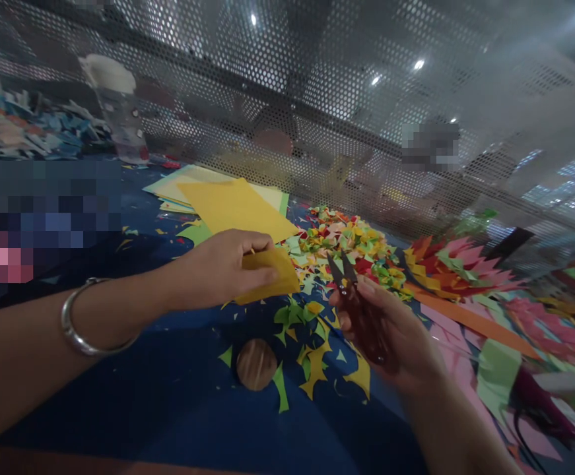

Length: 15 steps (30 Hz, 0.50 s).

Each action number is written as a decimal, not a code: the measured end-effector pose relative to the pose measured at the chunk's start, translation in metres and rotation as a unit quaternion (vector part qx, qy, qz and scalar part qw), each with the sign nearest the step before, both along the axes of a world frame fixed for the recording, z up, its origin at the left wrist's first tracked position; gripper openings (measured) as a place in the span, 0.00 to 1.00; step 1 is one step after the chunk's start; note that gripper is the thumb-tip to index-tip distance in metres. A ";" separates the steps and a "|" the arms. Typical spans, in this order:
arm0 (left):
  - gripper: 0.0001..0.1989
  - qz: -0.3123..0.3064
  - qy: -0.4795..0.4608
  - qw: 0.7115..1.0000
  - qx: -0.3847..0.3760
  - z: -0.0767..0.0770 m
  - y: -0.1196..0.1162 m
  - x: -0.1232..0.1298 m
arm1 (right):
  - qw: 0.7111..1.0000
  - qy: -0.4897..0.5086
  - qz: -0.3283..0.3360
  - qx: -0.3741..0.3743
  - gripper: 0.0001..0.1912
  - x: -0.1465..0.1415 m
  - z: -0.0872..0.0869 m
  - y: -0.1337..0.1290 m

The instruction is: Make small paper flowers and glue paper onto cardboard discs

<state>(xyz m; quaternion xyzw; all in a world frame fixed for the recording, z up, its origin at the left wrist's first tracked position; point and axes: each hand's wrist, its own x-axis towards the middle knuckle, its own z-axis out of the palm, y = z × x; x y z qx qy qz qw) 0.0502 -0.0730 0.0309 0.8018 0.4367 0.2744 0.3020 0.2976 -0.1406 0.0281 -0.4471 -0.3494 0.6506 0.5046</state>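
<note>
My left hand [218, 270], with a silver bangle at the wrist, pinches a folded piece of yellow paper [281, 274] above the dark blue table. In my right hand [403, 330] is a pair of small scissors [361, 313] with dark red handles. Their blades point up and away, slightly parted, a little to the right of the folded paper and not touching it. Below lie a round wooden disc [256, 364] and yellow and green paper scraps [314, 369]. Beyond my left hand, a larger yellow sheet [237, 208] rests on a stack of pale paper.
A heap of small colourful paper cuttings [356, 241] lies behind my hands, against a perforated metal partition [287, 72]. A clear bottle with a whitish top [119, 112] stands back left, beside blue shreds [54, 128]. Pink and orange cut paper [485, 270] spreads along the right.
</note>
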 end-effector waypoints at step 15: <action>0.11 -0.010 -0.339 0.874 -0.347 -0.029 -0.014 0.023 | 1.000 0.007 0.019 0.018 0.15 -0.008 -0.008 -0.004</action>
